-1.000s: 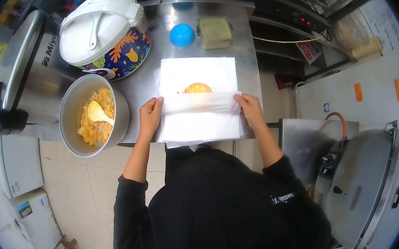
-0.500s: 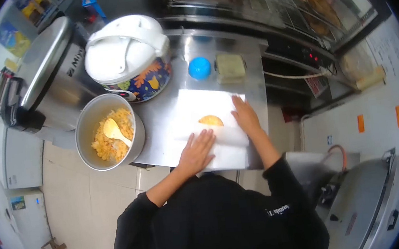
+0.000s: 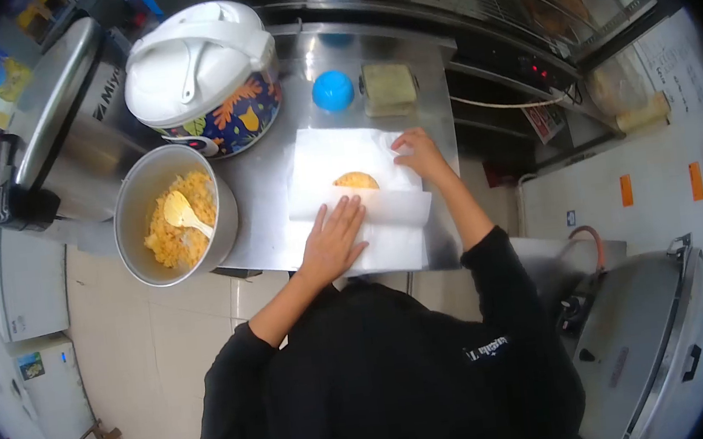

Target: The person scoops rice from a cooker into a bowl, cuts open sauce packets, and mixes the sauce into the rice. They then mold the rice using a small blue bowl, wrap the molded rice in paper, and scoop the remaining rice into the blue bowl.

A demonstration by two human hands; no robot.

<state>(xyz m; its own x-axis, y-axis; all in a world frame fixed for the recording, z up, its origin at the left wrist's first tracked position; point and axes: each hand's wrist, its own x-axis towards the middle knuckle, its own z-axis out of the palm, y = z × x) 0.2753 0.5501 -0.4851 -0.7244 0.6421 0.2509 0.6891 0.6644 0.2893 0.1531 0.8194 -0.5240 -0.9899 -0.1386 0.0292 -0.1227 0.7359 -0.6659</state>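
White wrapping paper [image 3: 317, 153] lies on the steel table, its lower edge folded up over part of an orange-yellow mound of food [image 3: 356, 180]. The mound's curved top shows above the fold; the rest is covered. My left hand [image 3: 333, 243] rests flat on the folded paper just below the mound, fingers stretched out. At the paper's upper right corner, my right hand [image 3: 422, 157] has its fingertips pinched on the edge, which is slightly crumpled there.
On the left stands a pot [image 3: 228, 219] of orange rice with a serving paddle [image 3: 184, 213]. Behind it are a patterned rice cooker [image 3: 229, 117] and a steel cooker [image 3: 92, 118]. A blue bowl [image 3: 333, 91] and a square container [image 3: 389, 89] stand beyond the paper.
My right hand has gone from lying along the paper's right edge to pinching its upper right corner. My left hand stays on the fold. The whole view has shifted slightly.
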